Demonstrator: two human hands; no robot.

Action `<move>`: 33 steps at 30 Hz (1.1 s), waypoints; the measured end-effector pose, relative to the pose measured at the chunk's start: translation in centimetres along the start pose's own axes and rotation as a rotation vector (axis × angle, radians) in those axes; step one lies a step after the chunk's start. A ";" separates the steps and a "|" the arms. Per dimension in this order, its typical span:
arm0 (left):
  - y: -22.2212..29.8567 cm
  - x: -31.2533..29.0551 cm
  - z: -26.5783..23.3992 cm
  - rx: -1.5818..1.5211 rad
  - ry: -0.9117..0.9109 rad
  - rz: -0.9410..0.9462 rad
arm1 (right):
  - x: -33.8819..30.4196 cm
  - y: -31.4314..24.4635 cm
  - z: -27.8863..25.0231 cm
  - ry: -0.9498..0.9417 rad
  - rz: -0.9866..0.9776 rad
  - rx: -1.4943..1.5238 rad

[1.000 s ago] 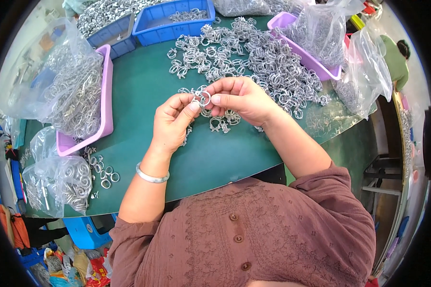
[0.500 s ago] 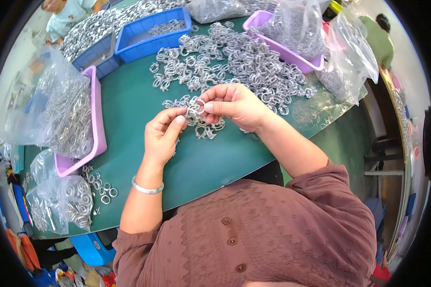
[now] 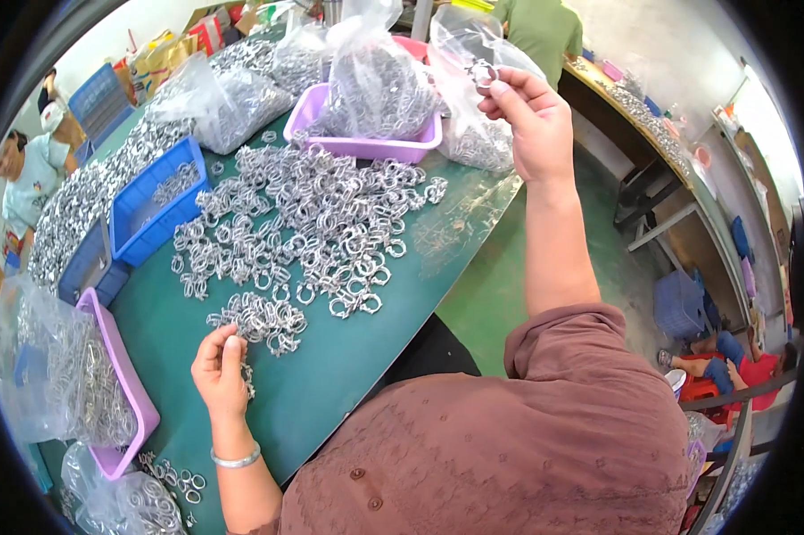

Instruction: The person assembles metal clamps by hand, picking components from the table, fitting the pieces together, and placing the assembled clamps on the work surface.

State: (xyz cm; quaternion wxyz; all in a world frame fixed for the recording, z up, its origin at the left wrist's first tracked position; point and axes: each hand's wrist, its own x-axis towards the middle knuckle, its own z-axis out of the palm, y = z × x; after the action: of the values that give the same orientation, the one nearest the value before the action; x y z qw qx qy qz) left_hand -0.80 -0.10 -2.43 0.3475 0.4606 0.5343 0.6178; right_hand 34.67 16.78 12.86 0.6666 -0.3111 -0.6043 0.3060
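My right hand (image 3: 531,120) is raised at the far right, in front of a clear plastic bag. Thumb and fingertips pinch a silver metal ring (image 3: 484,77) with small fittings on it. Down on the left, my left hand (image 3: 221,374) hovers by the table with its thumb and forefinger together; whether something is between them is hidden. Right beside its fingertips lies a small heap of silver rings (image 3: 263,319). A much larger pile of similar rings (image 3: 308,214) spreads over the green table (image 3: 317,392) beyond.
A lilac tray (image 3: 366,148) holding a bag of rings stands at the back, with another lilac tray (image 3: 121,370) at left. Blue bins (image 3: 159,227) stand between. Loose rings (image 3: 188,481) lie near a bag at lower left. A person in green (image 3: 544,31) is behind the far corner.
My right hand has left my left hand and risen away to the far right with a ring. The view has swung right; my left hand stays by the small heap.
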 end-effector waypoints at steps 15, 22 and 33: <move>0.0 -0.2 0.0 0.000 0.022 -0.009 | -2.2 0.9 -0.1 -0.295 0.198 0.549; 0.2 -0.1 0.1 0.011 0.012 0.002 | -2.2 0.8 0.3 -0.342 0.192 0.590; 0.3 -0.3 0.0 0.164 0.015 0.164 | 10.2 2.8 -8.1 0.208 -0.258 -0.717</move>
State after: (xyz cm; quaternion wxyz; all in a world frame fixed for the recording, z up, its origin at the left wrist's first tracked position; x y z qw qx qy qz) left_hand -0.71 -0.41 -2.18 0.2528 0.5250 0.5460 0.6020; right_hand 43.45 26.19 16.36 0.6063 -0.4750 -0.6363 -0.0439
